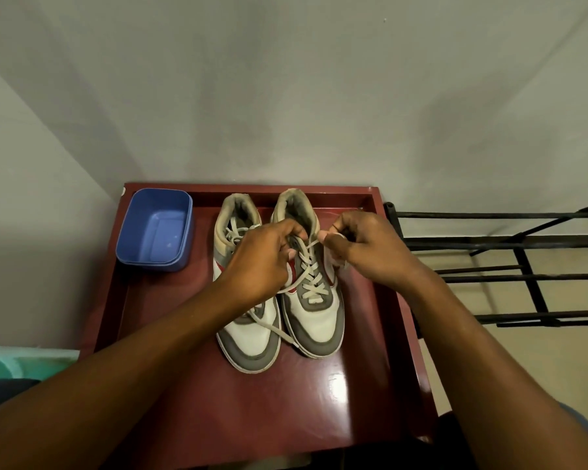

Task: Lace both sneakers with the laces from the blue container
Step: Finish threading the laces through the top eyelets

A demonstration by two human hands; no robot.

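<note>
Two white and grey sneakers with red accents stand side by side on a dark red table (353,395), toes toward me. The right sneaker (314,320) carries a pale lace (311,271) crossed up several rows. My left hand (262,262) pinches one end of that lace near the top eyelets, and a loose length trails down over the toe of the left sneaker (248,340). My right hand (364,247) pinches the other end at the shoe's right side. The left sneaker shows lacing near its collar; my left hand hides its middle. The blue container (155,228) looks empty.
The table has a raised rim and stands in a corner against grey walls. A black metal rack (523,266) stands close on the right. Something teal (21,362) lies low on the left.
</note>
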